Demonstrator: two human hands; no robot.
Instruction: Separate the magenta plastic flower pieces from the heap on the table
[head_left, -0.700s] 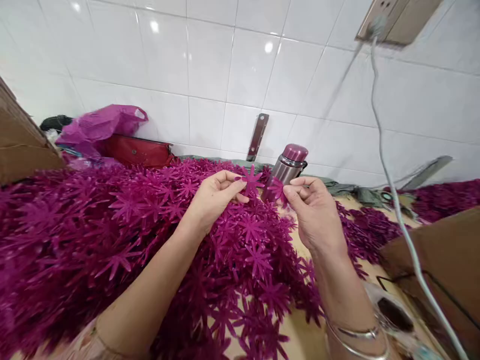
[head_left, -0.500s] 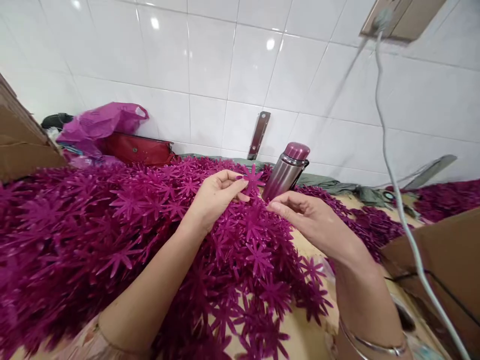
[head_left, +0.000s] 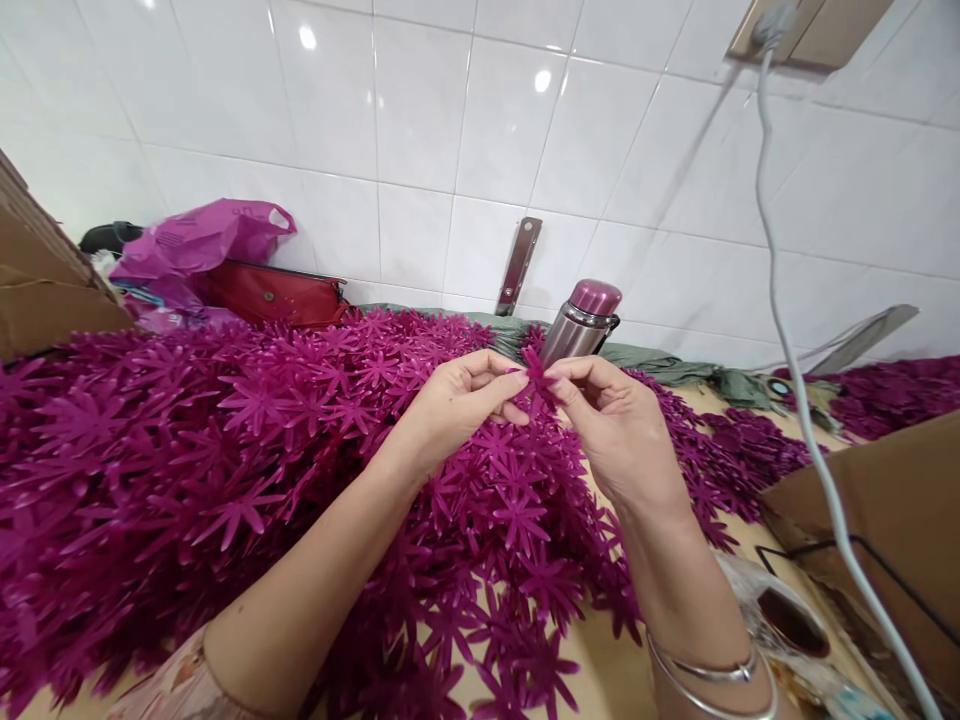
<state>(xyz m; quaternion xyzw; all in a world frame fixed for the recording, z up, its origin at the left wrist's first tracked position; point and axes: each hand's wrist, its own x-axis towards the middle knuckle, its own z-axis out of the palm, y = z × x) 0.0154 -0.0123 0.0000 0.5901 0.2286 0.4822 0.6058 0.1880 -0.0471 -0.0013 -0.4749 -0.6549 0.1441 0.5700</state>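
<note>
A magenta artificial flower with narrow star-like petals is pinched between the fingertips of both hands. My left hand grips its left side, thumb and forefinger closed. From the right, my right hand pinches the other edge between thumb and forefinger; whether it also holds a smaller piece is hidden by the fingers. Beneath and left of the hands spreads a large heap of the same magenta flowers. Just behind the fingers stands a steel thermos with a pink lid.
Along the white tiled wall lie a red purse and a pink plastic bag. Cardboard boxes flank both sides. A white cable hangs down at right. Dark magenta pieces are piled to the right of the thermos.
Both hands have come together: my right hand moved up to meet the flower, and my left hand shifted slightly right with it. The view has shifted a little.
</note>
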